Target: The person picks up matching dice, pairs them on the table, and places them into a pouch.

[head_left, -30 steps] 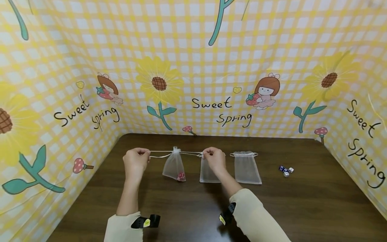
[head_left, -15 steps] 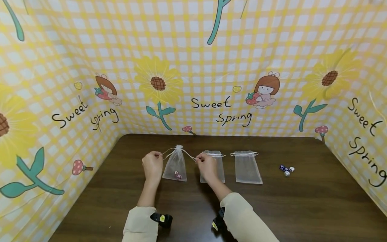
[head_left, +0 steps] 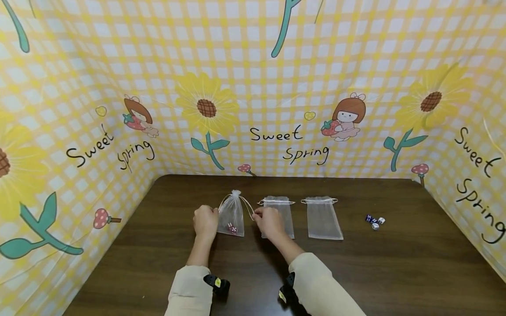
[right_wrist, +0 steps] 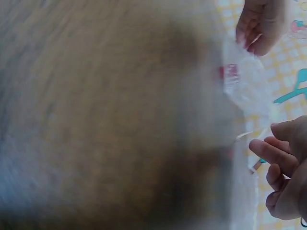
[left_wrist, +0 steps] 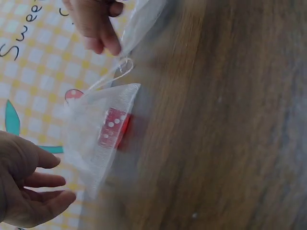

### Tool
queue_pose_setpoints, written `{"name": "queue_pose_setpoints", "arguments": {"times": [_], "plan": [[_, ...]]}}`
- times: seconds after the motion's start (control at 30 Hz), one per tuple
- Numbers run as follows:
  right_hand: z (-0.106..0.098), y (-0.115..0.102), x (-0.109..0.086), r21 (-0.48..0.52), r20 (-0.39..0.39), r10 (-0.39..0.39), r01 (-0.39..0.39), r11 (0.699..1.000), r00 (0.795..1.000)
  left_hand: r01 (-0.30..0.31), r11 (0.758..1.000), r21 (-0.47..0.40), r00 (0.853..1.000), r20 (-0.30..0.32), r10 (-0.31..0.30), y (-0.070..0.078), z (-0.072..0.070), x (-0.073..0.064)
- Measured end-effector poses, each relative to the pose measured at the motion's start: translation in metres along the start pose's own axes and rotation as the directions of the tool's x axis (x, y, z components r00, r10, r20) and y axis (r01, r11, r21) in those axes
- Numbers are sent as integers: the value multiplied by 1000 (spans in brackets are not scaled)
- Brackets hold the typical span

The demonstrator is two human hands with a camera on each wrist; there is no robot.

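Observation:
A sheer white drawstring bag [head_left: 232, 215] with a gathered neck stands on the table, red dice [head_left: 232, 228] with white pips showing through its mesh. Beside its left edge is my left hand [head_left: 205, 220]; in the left wrist view its thumb and fingers are apart, with nothing between them. To the right of the bag, my right hand [head_left: 269, 221] has its fingertips at the end of the drooping drawstring loop [head_left: 248, 206]. The right wrist view shows that thumb and index finger parted. My right hand partly covers a second, flat mesh bag [head_left: 282, 213].
A third flat mesh bag [head_left: 324, 218] lies to the right of the second. Farther right are several small blue and white dice [head_left: 374, 221]. The brown wooden table [head_left: 245, 276] meets a yellow checked cloth backdrop [head_left: 276, 96] at the back and sides.
Both hands have come inward from pulling the drawstrings out sideways and have let them go. The strings have gone from taut to drooping beside the bag, and its base has settled.

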State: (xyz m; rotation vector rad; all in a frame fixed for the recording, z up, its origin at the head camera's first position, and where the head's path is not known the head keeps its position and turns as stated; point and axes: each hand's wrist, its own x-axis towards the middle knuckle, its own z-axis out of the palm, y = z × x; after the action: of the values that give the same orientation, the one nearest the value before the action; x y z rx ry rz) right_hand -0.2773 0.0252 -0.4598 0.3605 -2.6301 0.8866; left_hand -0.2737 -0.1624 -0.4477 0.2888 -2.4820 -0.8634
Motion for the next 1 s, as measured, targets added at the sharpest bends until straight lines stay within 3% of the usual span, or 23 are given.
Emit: {"name": "queue_pose_setpoints", "arguments": {"times": [0.1,0.2,0.33,0.5,0.7,0.83,1.0], "plan": [[-19,0,3,68,-70,-19,23,997,997,-96,995,7,995,22,96,8,-3,1],[-46,2,5,61,-163,-57,68,996,985,-203,978,-57,975,86,207,21,-11,1],[-84,9,2,14,-306,-125,136,991,944,-298,926,-231,922,183,342,41,-25,-7],[-122,22,-16,37,-407,-137,166,985,903,-360,849,-386,856,226,465,57,-30,-22],[-151,40,-46,19,-444,-114,137,990,889,-434,804,-407,778,280,562,68,-10,-34],[-161,53,-60,-9,-474,-101,110,994,875,-446,806,-390,725,370,581,75,14,-39],[-168,64,-74,-32,-494,-85,80,996,865,-501,815,-293,656,486,578,83,43,-43]]}}
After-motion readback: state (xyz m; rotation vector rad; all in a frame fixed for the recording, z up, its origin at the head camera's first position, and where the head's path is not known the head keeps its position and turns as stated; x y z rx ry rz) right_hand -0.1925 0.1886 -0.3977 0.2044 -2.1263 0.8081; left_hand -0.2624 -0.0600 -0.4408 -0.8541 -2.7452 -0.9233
